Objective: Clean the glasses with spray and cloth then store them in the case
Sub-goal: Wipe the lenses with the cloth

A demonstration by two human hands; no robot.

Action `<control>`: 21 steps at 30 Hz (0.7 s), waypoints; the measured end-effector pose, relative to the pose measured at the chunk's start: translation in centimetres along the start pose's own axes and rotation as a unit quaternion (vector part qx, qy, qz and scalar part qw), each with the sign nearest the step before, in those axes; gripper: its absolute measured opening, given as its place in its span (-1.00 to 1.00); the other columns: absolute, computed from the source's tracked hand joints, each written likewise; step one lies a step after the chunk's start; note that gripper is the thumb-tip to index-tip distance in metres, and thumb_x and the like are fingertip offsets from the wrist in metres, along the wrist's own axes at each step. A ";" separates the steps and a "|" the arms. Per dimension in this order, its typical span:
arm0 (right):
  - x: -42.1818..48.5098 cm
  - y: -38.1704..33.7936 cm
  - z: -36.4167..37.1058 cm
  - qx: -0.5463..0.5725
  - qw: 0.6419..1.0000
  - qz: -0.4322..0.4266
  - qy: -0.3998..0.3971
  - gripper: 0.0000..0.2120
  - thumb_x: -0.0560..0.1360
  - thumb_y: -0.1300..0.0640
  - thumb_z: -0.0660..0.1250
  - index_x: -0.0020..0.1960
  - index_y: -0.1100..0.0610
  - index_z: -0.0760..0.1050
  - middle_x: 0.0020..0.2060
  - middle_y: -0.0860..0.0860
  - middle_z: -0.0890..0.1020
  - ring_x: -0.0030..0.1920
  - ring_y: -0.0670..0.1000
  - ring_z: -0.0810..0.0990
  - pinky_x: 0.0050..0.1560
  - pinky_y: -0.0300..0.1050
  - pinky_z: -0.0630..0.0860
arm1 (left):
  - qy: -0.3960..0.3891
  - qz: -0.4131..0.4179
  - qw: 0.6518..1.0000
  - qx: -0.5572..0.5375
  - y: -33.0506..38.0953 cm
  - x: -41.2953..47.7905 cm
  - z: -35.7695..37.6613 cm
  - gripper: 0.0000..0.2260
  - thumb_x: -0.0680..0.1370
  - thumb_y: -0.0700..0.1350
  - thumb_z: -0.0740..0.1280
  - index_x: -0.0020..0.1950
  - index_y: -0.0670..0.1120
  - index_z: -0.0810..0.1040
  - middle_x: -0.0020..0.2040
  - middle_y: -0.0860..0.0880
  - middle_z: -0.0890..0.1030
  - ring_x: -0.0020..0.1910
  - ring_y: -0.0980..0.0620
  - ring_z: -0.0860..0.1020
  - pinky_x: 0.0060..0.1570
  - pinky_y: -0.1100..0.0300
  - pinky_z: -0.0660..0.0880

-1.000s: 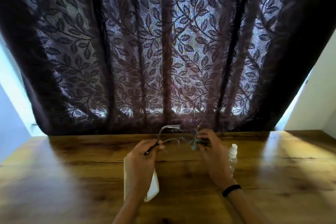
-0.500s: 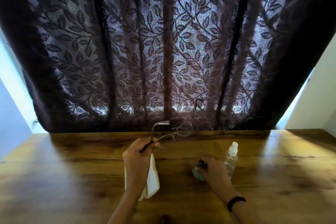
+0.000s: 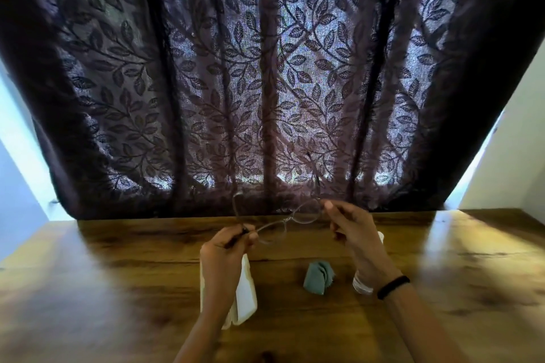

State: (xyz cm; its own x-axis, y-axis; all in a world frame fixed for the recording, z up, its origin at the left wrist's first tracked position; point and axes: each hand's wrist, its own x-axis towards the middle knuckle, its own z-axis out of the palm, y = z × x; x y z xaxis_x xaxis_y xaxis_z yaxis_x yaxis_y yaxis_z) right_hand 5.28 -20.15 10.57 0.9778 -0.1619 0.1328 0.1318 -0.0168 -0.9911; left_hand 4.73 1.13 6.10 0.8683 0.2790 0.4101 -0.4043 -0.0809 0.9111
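Note:
Thin-rimmed glasses (image 3: 290, 221) are held up above the wooden table (image 3: 118, 289). My left hand (image 3: 225, 253) pinches the tip of one temple arm. My right hand (image 3: 351, 225) holds the frame at the right lens, and the other temple arm sticks up in front of the curtain. The grey-green cloth (image 3: 318, 277) lies crumpled on the table between my forearms. The clear spray bottle (image 3: 364, 284) stands mostly hidden behind my right wrist. A white glasses case (image 3: 244, 295) lies under my left forearm.
A dark leaf-patterned curtain (image 3: 265, 82) hangs right behind the table's far edge. White walls flank it on both sides. Bare wooden tabletop stretches to the left and right of my arms.
My right hand put the cloth down on the table, then rose and took hold of the frame at the right lens. The left hand kept its pinch on the temple tip.

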 end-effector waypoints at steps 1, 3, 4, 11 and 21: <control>-0.1 -0.1 0.0 0.018 1.000 0.009 -0.010 -0.79 0.47 0.09 0.30 0.05 0.14 0.58 -0.29 0.04 0.55 -0.38 -0.12 0.43 -0.40 -0.32 0.41 | -0.002 -0.010 1.000 -0.009 0.0 0.0 0.0 -0.67 0.39 -0.37 0.38 -0.22 0.09 0.65 -0.24 0.08 0.70 -0.26 0.07 0.66 -0.22 0.28 0.60; -0.1 0.0 0.1 0.035 0.999 0.016 -0.017 -0.80 0.47 0.09 0.30 0.04 0.13 0.57 -0.26 0.05 0.55 -0.37 -0.11 0.43 -0.39 -0.30 0.40 | -0.007 -0.028 0.999 -0.027 -0.1 0.1 -0.1 -0.69 0.40 -0.38 0.37 -0.22 0.06 0.65 -0.28 0.07 0.70 -0.28 0.08 0.66 -0.24 0.30 0.60; -0.1 0.0 0.1 0.043 0.999 0.017 -0.016 -0.81 0.47 0.10 0.29 0.03 0.14 0.57 -0.30 0.02 0.56 -0.38 -0.11 0.42 -0.40 -0.31 0.40 | -0.011 -0.036 0.999 -0.033 -0.1 0.1 -0.1 -0.72 0.40 -0.38 0.37 -0.21 0.02 0.65 -0.30 0.07 0.70 -0.29 0.08 0.66 -0.26 0.31 0.59; 0.0 -0.4 0.0 0.012 0.998 -0.051 -0.022 -0.91 0.46 0.18 0.32 -0.12 0.06 0.60 -0.42 -0.12 0.60 -0.41 -0.17 0.48 -0.44 -0.36 0.44 | -0.012 -0.114 0.989 -0.089 -0.5 -0.2 -0.1 -0.84 0.41 -0.34 0.36 -0.09 -0.16 0.64 -0.29 0.05 0.71 -0.28 0.08 0.66 -0.29 0.34 0.58; 0.5 -2.9 1.3 -0.220 0.942 -0.251 -0.042 -0.91 0.43 0.25 0.37 -0.26 0.19 0.54 -0.29 0.08 0.51 -0.30 0.07 0.50 -0.26 -0.14 0.45 | -0.082 -0.214 0.973 0.034 -1.3 -0.5 -0.3 -0.91 0.43 -0.20 0.41 -0.11 -0.19 0.63 -0.38 0.00 0.68 -0.39 0.11 0.64 -0.39 0.34 0.56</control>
State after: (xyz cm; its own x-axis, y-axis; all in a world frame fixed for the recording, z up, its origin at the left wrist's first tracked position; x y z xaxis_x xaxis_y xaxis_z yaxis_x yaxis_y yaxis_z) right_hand 5.61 -18.89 13.53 0.8217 0.0532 0.5675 0.5191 -0.4808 -0.7066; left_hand 4.77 1.37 4.69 0.9893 0.1452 -0.0121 0.0202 -0.0550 0.9983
